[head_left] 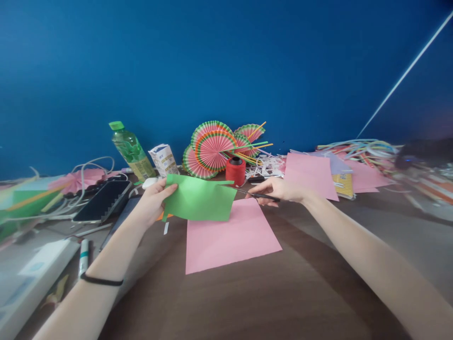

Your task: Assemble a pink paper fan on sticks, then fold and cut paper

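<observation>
My left hand (155, 198) pinches the left edge of a green sheet of paper (200, 200), holding it up above the table. In my right hand (271, 190) is a pair of scissors (262, 195) with dark handles. Their blades point left and meet the sheet near its upper right edge, where a cut runs and a thin strip is partly separated. Under the green sheet, a pink sheet of paper (233, 243) lies flat on the brown table (226, 302).
Folded paper fans (215, 150) lean at the blue wall behind a red thread spool (235, 171). A green-capped bottle (131, 150) and a carton (163, 159) stand left of them. Phones (102, 200) and cables lie left; more pink paper (311, 174) lies right.
</observation>
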The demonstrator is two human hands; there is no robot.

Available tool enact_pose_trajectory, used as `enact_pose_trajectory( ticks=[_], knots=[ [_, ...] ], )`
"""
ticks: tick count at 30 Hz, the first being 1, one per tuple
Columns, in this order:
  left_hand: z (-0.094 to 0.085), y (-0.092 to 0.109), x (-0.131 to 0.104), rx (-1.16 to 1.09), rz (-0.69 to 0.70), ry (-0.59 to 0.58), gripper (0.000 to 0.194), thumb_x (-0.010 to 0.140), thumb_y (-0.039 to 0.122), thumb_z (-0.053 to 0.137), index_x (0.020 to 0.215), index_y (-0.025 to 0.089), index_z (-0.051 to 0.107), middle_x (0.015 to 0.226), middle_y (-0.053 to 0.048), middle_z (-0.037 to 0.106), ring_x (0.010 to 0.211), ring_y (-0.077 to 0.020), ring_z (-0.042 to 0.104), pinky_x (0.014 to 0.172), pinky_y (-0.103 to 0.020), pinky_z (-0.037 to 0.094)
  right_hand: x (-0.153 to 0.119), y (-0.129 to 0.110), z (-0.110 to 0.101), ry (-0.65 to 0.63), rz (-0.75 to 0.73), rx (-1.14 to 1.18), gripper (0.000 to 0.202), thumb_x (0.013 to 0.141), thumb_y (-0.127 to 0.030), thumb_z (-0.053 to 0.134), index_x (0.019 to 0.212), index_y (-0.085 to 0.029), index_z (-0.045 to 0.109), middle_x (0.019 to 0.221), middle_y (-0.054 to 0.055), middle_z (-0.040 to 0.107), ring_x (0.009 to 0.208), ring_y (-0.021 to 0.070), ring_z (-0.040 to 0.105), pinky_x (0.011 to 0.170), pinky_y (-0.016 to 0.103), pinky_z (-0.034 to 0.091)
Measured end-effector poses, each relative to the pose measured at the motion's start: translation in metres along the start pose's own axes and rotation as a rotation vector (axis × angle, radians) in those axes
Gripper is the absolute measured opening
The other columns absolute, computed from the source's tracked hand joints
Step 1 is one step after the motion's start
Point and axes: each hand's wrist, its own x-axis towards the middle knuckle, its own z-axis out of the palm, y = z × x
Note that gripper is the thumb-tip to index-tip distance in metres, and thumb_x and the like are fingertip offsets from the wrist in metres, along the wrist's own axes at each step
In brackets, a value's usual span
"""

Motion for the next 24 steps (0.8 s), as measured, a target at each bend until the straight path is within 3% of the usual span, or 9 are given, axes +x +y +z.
enact_pose_trajectory(
  ticks=[7, 14, 24],
  knots=[
    [0.004, 0.000, -0.001, 0.055, 0.039, 0.037, 0.035, 0.060, 0.026, 0.070, 0.092, 0.015, 0.062, 0.071, -0.003, 0.070, 0.059, -0.0176, 0.065, 0.052, -0.024, 0.054, -0.002, -0.002, -0.002, -0.047, 0.023, 0.018, 0.038, 0.070, -0.029, 0.067, 0.104, -0.012, 0.066, 0.060, 0.000, 0.059, 0.041, 0.0034, 0.042, 0.042, 0.020, 0.036],
    [0.010, 0.000, -0.005, 0.076, -0.002, 0.000, 0.037, 0.058, 0.023, 0.075, 0.091, 0.016, 0.061, 0.074, -0.003, 0.070, 0.057, -0.0164, 0.065, 0.051, -0.024, 0.054, -0.001, -0.001, 0.001, -0.049, 0.010, 0.011, 0.037, 0.071, -0.030, 0.065, 0.104, -0.014, 0.066, 0.075, 0.004, 0.064, 0.040, 0.0016, 0.040, 0.043, 0.020, 0.036],
    [0.018, 0.000, -0.010, 0.056, -0.013, -0.031, 0.038, 0.056, 0.027, 0.077, 0.090, 0.017, 0.062, 0.075, -0.004, 0.070, 0.063, -0.0202, 0.067, 0.056, -0.028, 0.056, 0.002, -0.001, 0.006, -0.028, 0.004, 0.021, 0.045, 0.067, -0.029, 0.067, 0.109, -0.014, 0.064, 0.066, 0.001, 0.062, 0.040, 0.0026, 0.042, 0.042, 0.020, 0.036]
  ],
)
